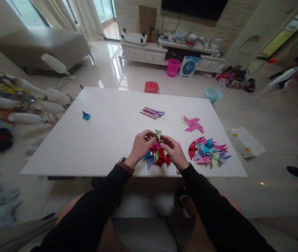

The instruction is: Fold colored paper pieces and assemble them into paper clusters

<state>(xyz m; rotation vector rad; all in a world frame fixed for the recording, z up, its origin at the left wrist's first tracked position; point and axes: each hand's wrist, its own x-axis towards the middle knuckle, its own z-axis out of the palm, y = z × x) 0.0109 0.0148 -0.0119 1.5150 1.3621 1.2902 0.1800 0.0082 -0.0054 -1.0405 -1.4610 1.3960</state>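
Between my two hands, near the front edge of the white table (101,140), is a pale green folded paper piece (158,134). My left hand (142,145) pinches it from the left, thumb and fingers together. From the other side my right hand (174,149) closes its fingertips on the same piece. Right below lies a pile of folded papers (161,157) in red, blue, purple and green, partly covered by my hands. A second multicoloured pile of folded papers (209,152) sits to the right of my right hand.
Behind that pile lies a pink and green paper pinwheel shape (193,124). Folded strips (153,112) are stacked at the table's middle back. One blue folded paper (86,115) rests at left. A red stool (151,87) and a blue basket (213,94) stand beyond the far edge.
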